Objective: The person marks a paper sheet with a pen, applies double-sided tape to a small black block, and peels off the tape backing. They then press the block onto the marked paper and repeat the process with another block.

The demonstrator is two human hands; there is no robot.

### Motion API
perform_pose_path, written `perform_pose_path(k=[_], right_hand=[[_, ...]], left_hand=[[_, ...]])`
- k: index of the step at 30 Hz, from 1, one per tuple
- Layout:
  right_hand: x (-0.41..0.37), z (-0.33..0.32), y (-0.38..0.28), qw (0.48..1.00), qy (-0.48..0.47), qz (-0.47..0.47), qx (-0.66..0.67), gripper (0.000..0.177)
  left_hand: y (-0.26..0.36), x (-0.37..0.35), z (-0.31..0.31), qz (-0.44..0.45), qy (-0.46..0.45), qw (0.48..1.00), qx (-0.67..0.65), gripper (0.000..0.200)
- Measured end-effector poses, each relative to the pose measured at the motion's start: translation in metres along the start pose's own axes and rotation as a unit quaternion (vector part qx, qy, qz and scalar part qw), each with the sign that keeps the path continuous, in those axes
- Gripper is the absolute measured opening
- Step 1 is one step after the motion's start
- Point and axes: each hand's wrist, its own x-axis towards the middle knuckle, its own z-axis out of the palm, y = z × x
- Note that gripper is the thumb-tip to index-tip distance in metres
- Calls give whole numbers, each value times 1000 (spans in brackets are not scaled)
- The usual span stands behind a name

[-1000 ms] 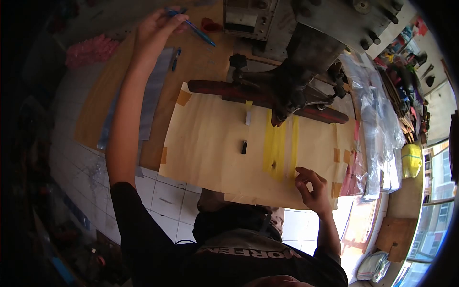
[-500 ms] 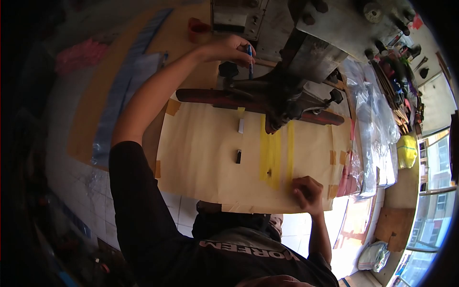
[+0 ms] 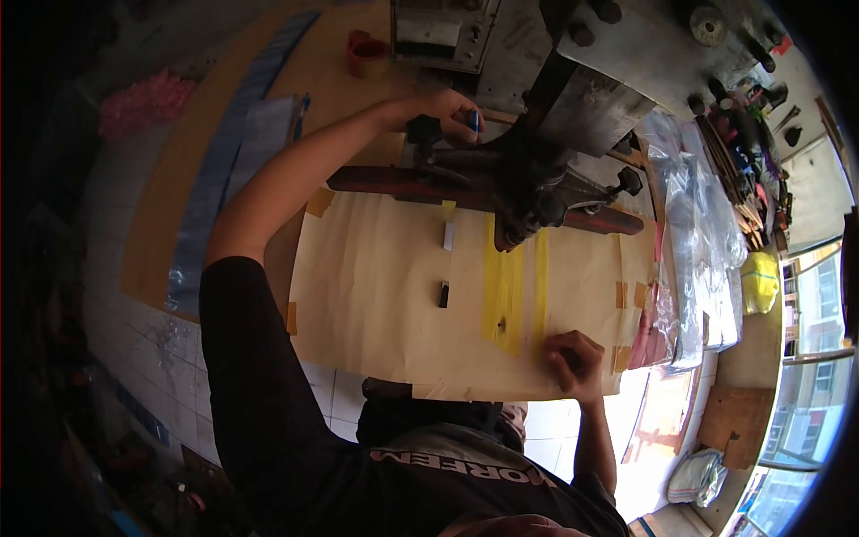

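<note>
My left hand [image 3: 455, 116] reaches behind the dark bar of the press, closed around a blue pen [image 3: 473, 122]; its lower part is out of sight behind the machine. Black knobs [image 3: 424, 132] and the metal arms of the press [image 3: 528, 174] lie close to that hand. On the front right of the paper-covered board [image 3: 376, 295] rests my right hand [image 3: 575, 362], fingers curled, with nothing visible in it. Yellow tape strips [image 3: 503, 304] run beside it. A small white piece [image 3: 447, 235] and a small black piece [image 3: 444, 294] lie mid-board.
Clear plastic sheets [image 3: 693, 242] are piled right of the board. At the back left stands a red cup-like holder [image 3: 367, 54] near a metal control box [image 3: 440, 34]. A blue strip of plastic [image 3: 210, 192] lies on the left. Tools crowd the far right shelf.
My left hand has moved slightly down towards the press bar, and less of the pen shows now. My right hand has stayed in place on the board.
</note>
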Motion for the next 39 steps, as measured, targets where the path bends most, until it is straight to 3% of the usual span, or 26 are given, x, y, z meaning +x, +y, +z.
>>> perform_pose_path(k=[11,16,22,29,39], right_hand=[[0,1,2,1000,18,11,-1,13],[2,2,-1,1000,20,19,-6,12],[0,3,3,999,24,23,3,12],[4,0,-1,1000,15,3,9,12],[2,-1,2,1000,19,10,18,11]], left_hand=[[2,-1,4,-11,-43,998,-44,24],[0,9,10,53,-42,997,-29,25],[-10,19,15,65,-33,996,-58,24],[-5,-1,6,48,-21,998,-17,21],[-13,6,9,52,-25,996,-73,22]])
